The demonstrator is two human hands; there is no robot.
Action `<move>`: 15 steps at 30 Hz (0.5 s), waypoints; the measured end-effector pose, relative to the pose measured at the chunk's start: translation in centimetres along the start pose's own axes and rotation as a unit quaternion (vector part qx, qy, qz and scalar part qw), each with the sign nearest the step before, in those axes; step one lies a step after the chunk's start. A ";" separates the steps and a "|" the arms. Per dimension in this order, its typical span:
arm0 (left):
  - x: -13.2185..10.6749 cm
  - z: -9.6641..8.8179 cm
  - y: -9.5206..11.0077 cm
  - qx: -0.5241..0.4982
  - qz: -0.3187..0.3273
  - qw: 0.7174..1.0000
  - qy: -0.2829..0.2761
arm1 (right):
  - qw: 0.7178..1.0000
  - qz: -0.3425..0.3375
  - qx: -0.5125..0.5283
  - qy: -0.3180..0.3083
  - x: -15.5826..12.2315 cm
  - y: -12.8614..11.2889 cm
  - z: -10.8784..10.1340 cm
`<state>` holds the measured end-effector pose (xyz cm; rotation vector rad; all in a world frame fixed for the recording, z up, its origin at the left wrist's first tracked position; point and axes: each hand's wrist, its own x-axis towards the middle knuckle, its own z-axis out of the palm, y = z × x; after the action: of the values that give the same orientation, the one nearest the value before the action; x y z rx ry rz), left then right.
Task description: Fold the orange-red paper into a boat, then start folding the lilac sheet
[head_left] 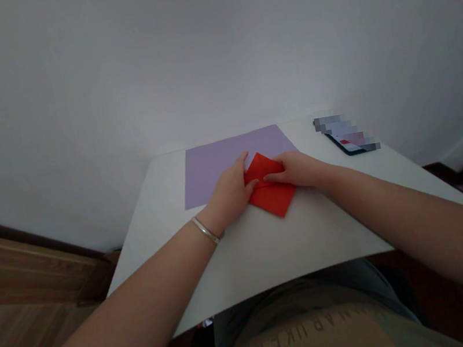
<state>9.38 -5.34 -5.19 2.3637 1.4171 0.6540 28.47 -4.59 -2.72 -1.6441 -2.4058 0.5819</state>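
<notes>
two-handed light pinch on one folded square of red paper, lying between both hands, left hand and right hand unclenched, fingertips pressing its edges, apparently to keep the layers from sliding; pale lilac paper sheet just beyond the left hand, black-edged smartphone past the right, all on a white tabletop.

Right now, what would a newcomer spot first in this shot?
The folded red paper stands out most, near the middle of the white table, with the left hand and right hand on it from either side. Behind it lies a large lilac sheet, partly under the paper and the left hand. A silver bangle circles the left wrist, and a phone with a pixelated screen sits at the far right of the table.
</notes>
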 end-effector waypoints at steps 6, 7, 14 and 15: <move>0.2 0.2 -0.1 0.035 0.002 0.999 -0.010 | 0.997 0.041 -0.059 -0.037 -0.1 1.2 -1.2; 0.2 0.2 -0.2 0.039 0.005 0.999 -0.011 | 0.996 0.047 -0.068 -0.043 -0.2 1.5 -1.4; -0.2 0.5 -0.6 0.066 0.066 0.995 0.017 | 0.994 0.068 -0.065 -0.060 -0.6 1.8 -2.1; -0.3 0.6 -0.7 0.068 0.080 0.994 0.020 | 0.993 0.068 -0.071 -0.059 -0.5 1.7 -2.1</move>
<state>9.08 -5.30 -6.09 2.6061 1.3373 0.6692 30.84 -4.09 -1.49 -1.8942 -2.4841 0.5538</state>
